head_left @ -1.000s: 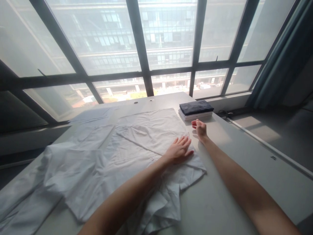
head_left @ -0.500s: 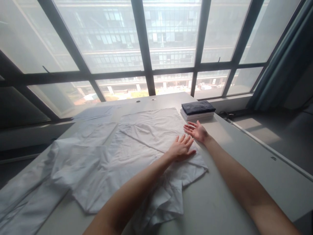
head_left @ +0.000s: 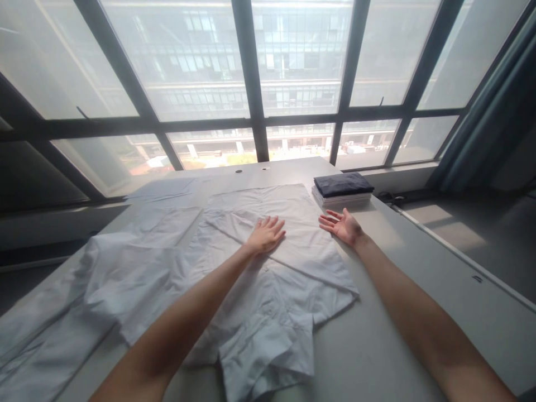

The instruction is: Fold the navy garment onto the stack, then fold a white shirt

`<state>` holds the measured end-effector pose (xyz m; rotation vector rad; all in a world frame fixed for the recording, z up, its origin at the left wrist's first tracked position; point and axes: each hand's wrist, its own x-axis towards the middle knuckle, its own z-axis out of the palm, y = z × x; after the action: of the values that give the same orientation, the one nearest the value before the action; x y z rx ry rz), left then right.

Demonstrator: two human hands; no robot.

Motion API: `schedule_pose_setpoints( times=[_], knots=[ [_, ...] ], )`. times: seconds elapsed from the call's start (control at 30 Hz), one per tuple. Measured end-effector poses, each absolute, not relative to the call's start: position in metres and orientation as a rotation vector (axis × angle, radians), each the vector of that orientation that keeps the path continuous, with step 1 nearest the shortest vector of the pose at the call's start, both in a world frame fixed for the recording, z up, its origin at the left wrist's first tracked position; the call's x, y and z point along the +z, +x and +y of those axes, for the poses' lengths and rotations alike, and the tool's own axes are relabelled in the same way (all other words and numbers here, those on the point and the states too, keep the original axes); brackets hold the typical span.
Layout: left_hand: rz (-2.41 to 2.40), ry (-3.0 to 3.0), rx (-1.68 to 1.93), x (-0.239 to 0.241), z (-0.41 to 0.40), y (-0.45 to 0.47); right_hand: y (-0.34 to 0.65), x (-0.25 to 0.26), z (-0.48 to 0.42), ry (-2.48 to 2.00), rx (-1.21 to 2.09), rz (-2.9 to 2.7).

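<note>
On the table [head_left: 422,254], white cloth [head_left: 293,282] lies under the left hand [head_left: 266,235].

White garment [head_left: 293,282]: left forearm [head_left: 184,324] is hiding part. Leftmost white cloth [head_left: 46,357]: left edge is cropping it. Curtain [head_left: 496,106]: right edge is cropping it. Building [head_left: 301,70] outside: glare is blurring its detail.

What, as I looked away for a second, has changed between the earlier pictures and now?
The left hand, palm down, has moved leftward from near the right edge of the white garment toward its middle. The right hand, its fingers curled a second ago, is now open beside that edge. Neither visibly grips anything. The dark folded cloth stays on the white stack.
</note>
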<state>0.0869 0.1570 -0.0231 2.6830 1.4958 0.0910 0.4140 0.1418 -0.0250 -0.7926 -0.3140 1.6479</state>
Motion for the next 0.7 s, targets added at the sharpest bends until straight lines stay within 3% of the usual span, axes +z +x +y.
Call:
schedule_pose_setpoints(
  times=[0.23, 0.6, 0.7],
  knots=[
    [1.84, 2.471, -0.001, -0.021, 0.203, -0.001, 0.415, -0.025, 0.141, -0.794, 1.657, -0.323],
    [1.956, 2.418, 0.039, -0.02, 0.202, -0.005, 0.383, 0.003, 0.123, -0.864, 1.513, -0.339],
    [1.956, 2.427, 0.044, -0.02, 0.201, -0.005, 0.344, 0.006, 0.102, -0.699, 1.651, -0.419]
  ],
)
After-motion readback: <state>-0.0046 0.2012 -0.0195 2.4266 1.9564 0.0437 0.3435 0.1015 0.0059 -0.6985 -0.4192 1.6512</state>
